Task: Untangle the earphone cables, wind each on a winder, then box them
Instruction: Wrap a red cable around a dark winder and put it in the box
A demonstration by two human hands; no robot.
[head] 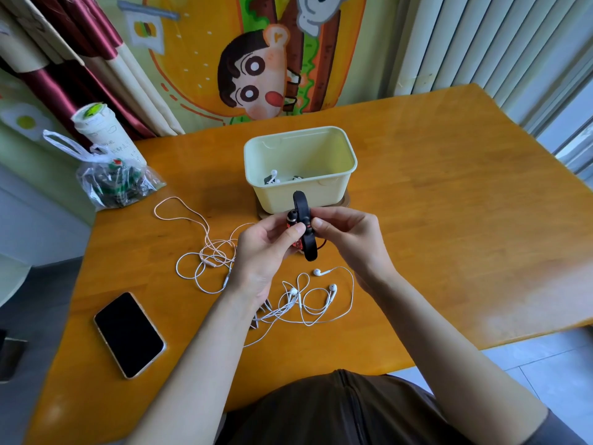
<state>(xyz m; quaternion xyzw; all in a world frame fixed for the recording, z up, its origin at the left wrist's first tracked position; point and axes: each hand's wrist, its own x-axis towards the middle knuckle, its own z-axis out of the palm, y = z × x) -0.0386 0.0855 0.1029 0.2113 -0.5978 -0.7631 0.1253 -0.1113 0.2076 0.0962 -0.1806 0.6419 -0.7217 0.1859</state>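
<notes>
1. Nearest us is a dark shirt (pixel 337 409), with both forearms reaching forward over the counter (pixel 449 220).
2. The cream box (pixel 300 194) stands open just beyond the hands. A white earbud (pixel 273 173) shows inside, so we judge at least one set is boxed.
3. Left hand (pixel 263 248) and right hand (pixel 349 232) both have curled fingers. They pinch a black winder (pixel 305 213) held upright above the counter. The left thumb presses a black-and-red earphone (pixel 292 218) against it.
4. White cables (pixel 308 303) lie tangled under the hands. A second tangle (pixel 208 252) lies to the left.
5. Handling: the cables look light, limp and snag-prone. We would grip at an earbud or plug and draw out gently, never yanking loops.
</notes>
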